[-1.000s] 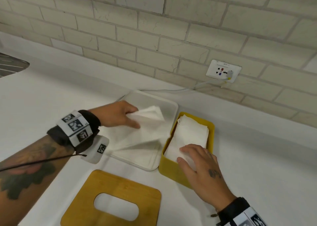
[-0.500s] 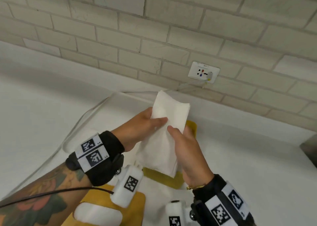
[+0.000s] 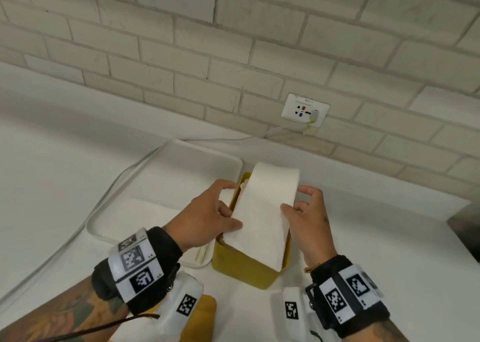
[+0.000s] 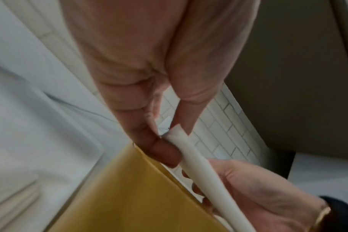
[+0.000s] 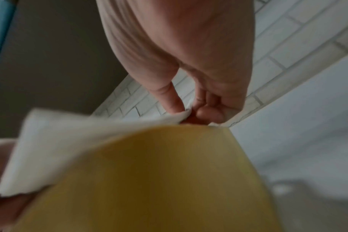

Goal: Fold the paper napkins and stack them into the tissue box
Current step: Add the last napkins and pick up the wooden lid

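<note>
Your folded napkin [image 3: 265,211] hides most of the yellow tissue box [image 3: 244,271] interior at frame centre; the wooden lid [image 3: 205,313] at the bottom edge is largely covered by your wrist gear. Since half a second ago, the napkin has dropped from mid-air onto the box opening. Left hand [image 3: 205,217] and right hand [image 3: 309,217] each pinch one long edge of the soft white paper.

White tray [image 3: 166,159] on the counter [image 3: 52,139] — wall socket [image 3: 305,107] behind.
</note>
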Available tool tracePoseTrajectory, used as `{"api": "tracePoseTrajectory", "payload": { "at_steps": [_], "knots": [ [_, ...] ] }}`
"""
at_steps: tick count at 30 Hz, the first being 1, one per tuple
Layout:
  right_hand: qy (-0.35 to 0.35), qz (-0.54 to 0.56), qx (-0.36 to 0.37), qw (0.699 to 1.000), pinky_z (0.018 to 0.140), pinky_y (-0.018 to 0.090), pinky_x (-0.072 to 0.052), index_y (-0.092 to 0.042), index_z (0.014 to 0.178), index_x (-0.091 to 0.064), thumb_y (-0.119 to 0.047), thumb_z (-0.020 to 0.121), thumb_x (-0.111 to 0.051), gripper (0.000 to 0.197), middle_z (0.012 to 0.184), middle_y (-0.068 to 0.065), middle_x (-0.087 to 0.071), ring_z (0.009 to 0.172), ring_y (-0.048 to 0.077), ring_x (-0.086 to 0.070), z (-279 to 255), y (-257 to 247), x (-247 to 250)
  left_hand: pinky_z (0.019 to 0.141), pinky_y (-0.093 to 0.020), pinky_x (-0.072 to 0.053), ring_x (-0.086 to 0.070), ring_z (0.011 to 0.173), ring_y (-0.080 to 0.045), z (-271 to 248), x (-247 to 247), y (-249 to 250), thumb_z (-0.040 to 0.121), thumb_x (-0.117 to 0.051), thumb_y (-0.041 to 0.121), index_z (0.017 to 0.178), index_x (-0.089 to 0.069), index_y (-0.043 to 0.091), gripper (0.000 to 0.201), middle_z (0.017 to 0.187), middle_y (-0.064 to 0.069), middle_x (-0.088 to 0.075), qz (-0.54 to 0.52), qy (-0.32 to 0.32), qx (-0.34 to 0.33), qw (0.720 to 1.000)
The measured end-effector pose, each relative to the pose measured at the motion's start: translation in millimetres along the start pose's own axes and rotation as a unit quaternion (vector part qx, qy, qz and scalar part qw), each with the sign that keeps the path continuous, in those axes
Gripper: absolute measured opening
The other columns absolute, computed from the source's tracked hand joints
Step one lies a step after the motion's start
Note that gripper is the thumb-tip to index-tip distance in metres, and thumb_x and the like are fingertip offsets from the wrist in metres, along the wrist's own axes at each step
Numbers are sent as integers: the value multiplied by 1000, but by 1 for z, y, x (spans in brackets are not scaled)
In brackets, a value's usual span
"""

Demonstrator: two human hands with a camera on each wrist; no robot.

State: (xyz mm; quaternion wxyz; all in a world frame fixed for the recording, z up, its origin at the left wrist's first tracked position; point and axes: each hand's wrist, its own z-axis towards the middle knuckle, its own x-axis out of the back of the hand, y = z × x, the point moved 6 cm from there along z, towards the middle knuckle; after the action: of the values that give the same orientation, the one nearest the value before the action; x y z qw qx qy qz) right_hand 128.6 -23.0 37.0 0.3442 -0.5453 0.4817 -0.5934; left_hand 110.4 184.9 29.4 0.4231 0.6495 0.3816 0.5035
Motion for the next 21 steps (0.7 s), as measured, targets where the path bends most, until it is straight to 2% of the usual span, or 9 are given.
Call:
{"api": "tracePoseTrajectory", "payload": {
  "at_steps": [3, 6, 10, 14, 17, 19, 21],
  "knots": [
    [0, -100, 26, 995, 62, 22, -48, -28, 124, -39, -11, 99, -59, 37, 92, 1, -68, 83, 13, -66, 6, 3, -3, 64, -17, -57, -70, 80, -16, 2, -2, -1, 87, -80, 19, 122, -59, 30, 42, 95, -3, -71, 75, 22, -9, 997],
    [8, -181, 49, 982, 76, 34, -54, -27, 123, -39, -15, 98, -60, 35, 91, -1, -66, 85, 17, -65, 9, 6, -8, 64, -13, -51, -62, 82, -10, 2, -7, 3, 90, -78, 19, 113, -66, 25, 27, 103, 2, -65, 163, 42, -25, 985],
    [13, -232, 64, 970, 80, 36, -51, -26, 124, -40, -18, 96, -63, 36, 85, -3, -63, 85, 20, -62, 11, 7, -10, 67, -10, -44, -56, 88, -8, 5, -12, 6, 92, -75, 21, 115, -70, 22, 24, 109, 5, -57, 237, 43, -44, 970],
    [20, -268, 64, 961, 89, 39, -50, -25, 127, -43, -22, 97, -63, 37, 94, -3, -63, 96, 24, -62, 12, 9, -10, 71, -11, -35, -50, 92, -10, 7, -17, 7, 95, -72, 22, 115, -72, 20, 20, 108, 5, -49, 287, 40, -63, 955],
    [24, -294, 69, 953, 96, 43, -48, -24, 126, -45, -23, 97, -63, 34, 96, -5, -60, 100, 25, -61, 14, 10, -11, 78, -16, -38, -55, 96, -17, 8, -22, 5, 99, -65, 17, 114, -73, 16, 17, 111, 0, -50, 308, 38, -79, 947],
    [20, -326, 82, 941, 97, 41, -45, -24, 124, -49, -24, 98, -62, 29, 97, -7, -58, 103, 24, -59, 15, 11, -13, 81, -20, -42, -59, 101, -21, 7, -28, 6, 102, -60, 16, 114, -73, 15, 18, 118, -4, -54, 332, 31, -88, 939],
    [19, -380, 113, 918, 96, 37, -39, -25, 120, -55, -27, 97, -63, 24, 106, -6, -57, 110, 23, -55, 16, 9, -14, 84, -26, -48, -58, 103, -22, 2, -37, 11, 104, -54, 19, 113, -73, 14, 21, 120, -5, -55, 390, 17, -97, 915]
  ]
}}
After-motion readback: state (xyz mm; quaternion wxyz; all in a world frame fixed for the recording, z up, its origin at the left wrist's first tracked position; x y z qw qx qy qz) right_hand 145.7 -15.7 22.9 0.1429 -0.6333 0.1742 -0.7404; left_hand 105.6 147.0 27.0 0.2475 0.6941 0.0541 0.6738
